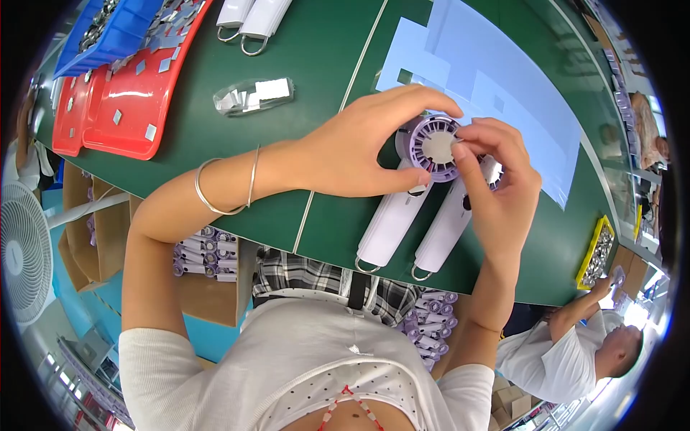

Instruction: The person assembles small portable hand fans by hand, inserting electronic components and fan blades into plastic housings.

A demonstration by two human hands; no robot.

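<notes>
A handheld fan [392, 226] with a pale handle, a wire loop at its end and a round purple grille lies on the green table in front of me. My left hand [359, 144] spans its head, thumb on the near side and fingers on the far side. At the right edge of the grille's silver-grey centre disc [437, 147], my right hand [507, 169] pinches thumb and forefinger together. Whatever is between those fingertips is too small to make out. A second handheld fan [440, 237] lies alongside, its head partly hidden behind my right hand.
Red trays [129, 122] with small silver pieces and a blue bin [115, 36] stand at left. A clear plastic bag [253, 95] and more fans [262, 21] lie beyond. Pale blue sheets [503, 86] cover the far right; a yellow tray [595, 251] sits near a co-worker [575, 352].
</notes>
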